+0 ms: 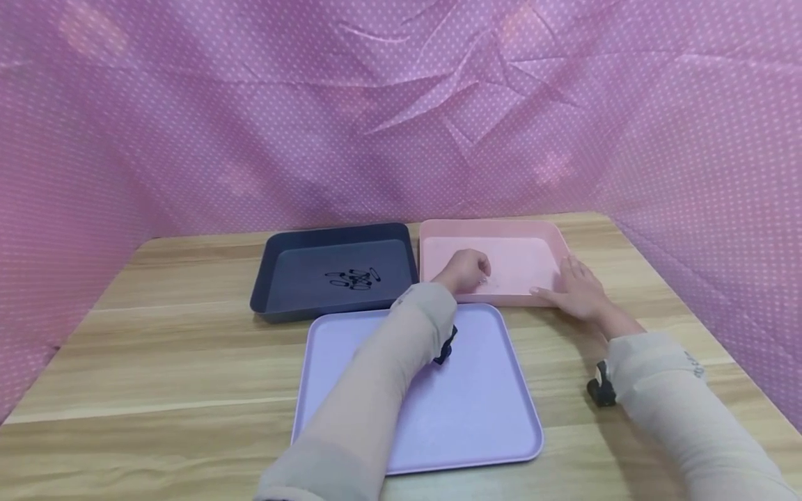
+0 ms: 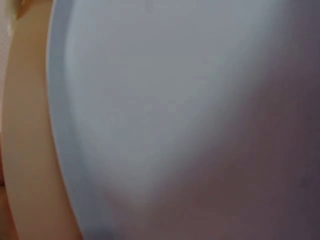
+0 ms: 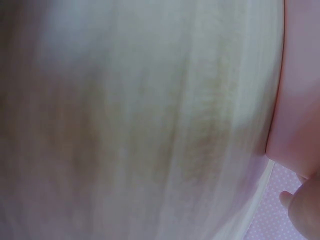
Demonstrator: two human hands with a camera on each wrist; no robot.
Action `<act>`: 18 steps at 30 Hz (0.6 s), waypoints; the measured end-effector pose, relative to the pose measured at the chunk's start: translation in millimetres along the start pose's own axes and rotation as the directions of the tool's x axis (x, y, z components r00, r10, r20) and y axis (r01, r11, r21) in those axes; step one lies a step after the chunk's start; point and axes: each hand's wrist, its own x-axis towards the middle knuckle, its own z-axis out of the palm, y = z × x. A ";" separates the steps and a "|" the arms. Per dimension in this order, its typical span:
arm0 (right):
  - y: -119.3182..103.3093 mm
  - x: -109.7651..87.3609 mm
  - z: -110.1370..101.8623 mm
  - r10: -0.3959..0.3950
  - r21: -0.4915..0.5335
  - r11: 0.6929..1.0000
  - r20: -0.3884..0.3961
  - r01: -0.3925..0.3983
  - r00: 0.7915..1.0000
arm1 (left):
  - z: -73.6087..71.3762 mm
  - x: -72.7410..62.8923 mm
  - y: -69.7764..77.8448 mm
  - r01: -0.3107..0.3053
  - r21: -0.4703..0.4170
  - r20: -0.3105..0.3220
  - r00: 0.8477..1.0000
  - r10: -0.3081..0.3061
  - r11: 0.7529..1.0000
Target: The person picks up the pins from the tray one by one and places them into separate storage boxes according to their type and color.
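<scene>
My left hand point(image 1: 466, 271) reaches over the front wall of the pink tray point(image 1: 551, 240), its fingers curled down toward the bottom. At its fingertips it pinches a small shiny piece point(image 1: 482, 280), too small to make out in detail. A few faint specks lie just beside it. My right hand point(image 1: 578, 291) rests spread on the tray's front right corner, thumb over the front wall and fingers along the right side. To the left, a dark blue tray point(image 1: 301, 271) holds several thin black looped pins point(image 1: 357, 280), like safety pins, in a loose pile.
A flat lilac tray point(image 1: 470, 410) lies in front, under my left forearm; its rim point(image 2: 57, 90) curves through the left wrist view. All the trays stand on a wood-grain table point(image 1: 156, 362). Pink dotted cloth point(image 1: 376, 125) hangs behind and on both sides.
</scene>
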 end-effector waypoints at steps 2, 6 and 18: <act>0.0 0.5 -0.2 0.001 0.006 1.000 -0.008 -0.001 1.000 | 1.4 0.3 0.7 0.007 0.013 0.007 1.000 -0.007 1.000; 0.1 1.9 0.1 -0.001 0.003 1.000 -0.010 0.001 1.000 | 3.3 1.2 1.4 0.020 0.038 0.014 1.000 -0.021 0.999; 1.1 1.6 0.6 0.007 -0.020 1.000 0.001 -0.007 1.000 | 8.5 10.9 -1.6 0.032 0.044 -0.027 0.999 -0.031 0.999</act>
